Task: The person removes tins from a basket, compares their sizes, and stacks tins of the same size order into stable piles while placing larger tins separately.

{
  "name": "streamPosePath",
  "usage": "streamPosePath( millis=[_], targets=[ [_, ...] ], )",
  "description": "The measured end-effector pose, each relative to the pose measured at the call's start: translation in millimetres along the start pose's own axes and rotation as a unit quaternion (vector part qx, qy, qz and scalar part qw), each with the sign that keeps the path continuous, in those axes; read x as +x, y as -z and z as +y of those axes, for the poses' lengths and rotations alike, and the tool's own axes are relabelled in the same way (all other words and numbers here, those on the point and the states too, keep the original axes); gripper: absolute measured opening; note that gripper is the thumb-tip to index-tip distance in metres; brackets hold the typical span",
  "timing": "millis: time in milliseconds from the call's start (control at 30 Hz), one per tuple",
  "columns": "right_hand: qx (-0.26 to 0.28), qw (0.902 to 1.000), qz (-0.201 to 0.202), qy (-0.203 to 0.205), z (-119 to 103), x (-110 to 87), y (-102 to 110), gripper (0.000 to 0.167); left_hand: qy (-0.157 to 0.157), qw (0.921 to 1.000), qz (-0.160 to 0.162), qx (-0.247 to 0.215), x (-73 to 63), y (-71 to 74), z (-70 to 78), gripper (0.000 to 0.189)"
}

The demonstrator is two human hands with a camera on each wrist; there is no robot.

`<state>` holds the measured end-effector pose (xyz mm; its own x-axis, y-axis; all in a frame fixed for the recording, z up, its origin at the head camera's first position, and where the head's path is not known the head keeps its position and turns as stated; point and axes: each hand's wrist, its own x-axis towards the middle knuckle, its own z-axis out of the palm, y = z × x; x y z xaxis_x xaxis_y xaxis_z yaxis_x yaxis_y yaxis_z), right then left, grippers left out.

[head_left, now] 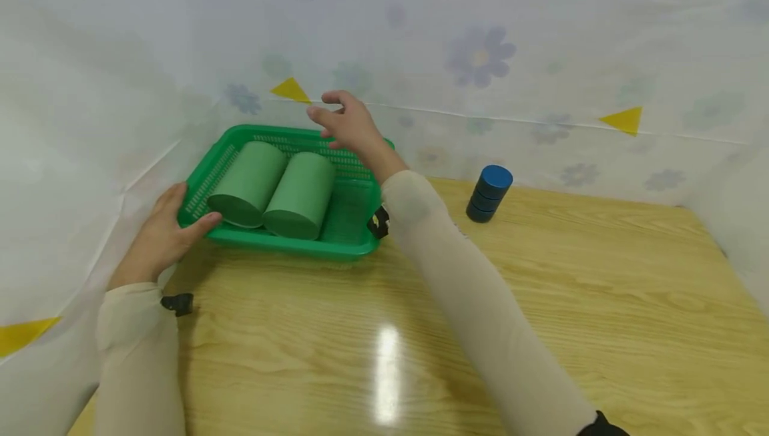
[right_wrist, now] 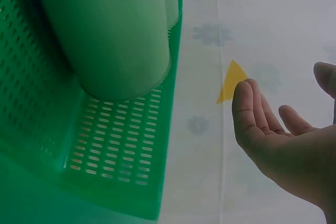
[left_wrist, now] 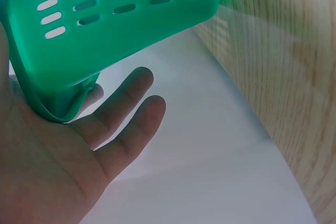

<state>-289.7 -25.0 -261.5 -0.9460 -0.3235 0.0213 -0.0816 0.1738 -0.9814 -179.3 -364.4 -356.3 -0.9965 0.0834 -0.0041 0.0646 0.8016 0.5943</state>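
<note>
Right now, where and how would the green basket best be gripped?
Probably by the rim at the two short ends of the green basket, one hand coming from each side: the rim flares outward, giving an edge to hold, and the left hand touches the left end. Both green cylinders sit toward that end, so it likely needs the firmer grip.

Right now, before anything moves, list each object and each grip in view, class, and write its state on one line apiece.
Green basket: open side up, holding two cylinders.
Left green cylinder: lying on its side in the basket.
Right green cylinder: lying on its side beside it.
Blue cylinder: standing upright on the table, outside the basket.
Left grip: touching the basket, fingers extended.
Right grip: holding nothing, fingers loosely bent.
</note>
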Motion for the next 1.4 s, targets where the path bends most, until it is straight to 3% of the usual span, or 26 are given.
streamPosePath(
  millis=[367,500,600,667,767,900,1100,1400],
  targets=[
    [0.0,0.9992,0.039,0.002,30.3,19.4,-15.9,0.053,-0.001,1.0,0.005,-0.008,-0.9,-4.6,8.0,0.098],
    [-0.077,0.9953,0.055,-0.019,37.5,22.4,-22.1,0.052,-0.001,1.0,0.005,-0.006,-1.3,-5.0,10.6,0.098],
    [-0.163,0.9825,0.053,-0.073,42.8,23.1,-24.7,0.06,0.0,1.0,0.002,-0.006,-0.8,-5.8,12.8,0.099],
    [-0.203,0.9711,0.029,-0.122,45.9,23.2,-25.5,0.075,0.0,1.0,0.002,-0.007,-0.3,-6.4,14.1,0.099],
    [-0.243,0.9521,-0.038,-0.181,50.6,23.3,-28.1,0.094,-0.001,1.0,0.005,-0.008,0.0,-6.8,15.8,0.099],
    [-0.243,0.9362,-0.11,-0.228,55.9,21.5,-31.3,0.106,-0.003,0.9999,0.007,-0.008,0.4,-7.0,17.7,0.099],
    [-0.17,0.9419,-0.101,-0.271,59.4,18.1,-31.7,0.112,-0.001,0.9999,0.005,-0.009,-0.1,-7.9,17.4,0.1],
    [-0.234,0.9409,-0.117,-0.215,59.1,14.9,-35.9,0.107,0.001,0.9999,0.007,-0.009,-2.3,-6.4,16.8,0.099]
  ],
)
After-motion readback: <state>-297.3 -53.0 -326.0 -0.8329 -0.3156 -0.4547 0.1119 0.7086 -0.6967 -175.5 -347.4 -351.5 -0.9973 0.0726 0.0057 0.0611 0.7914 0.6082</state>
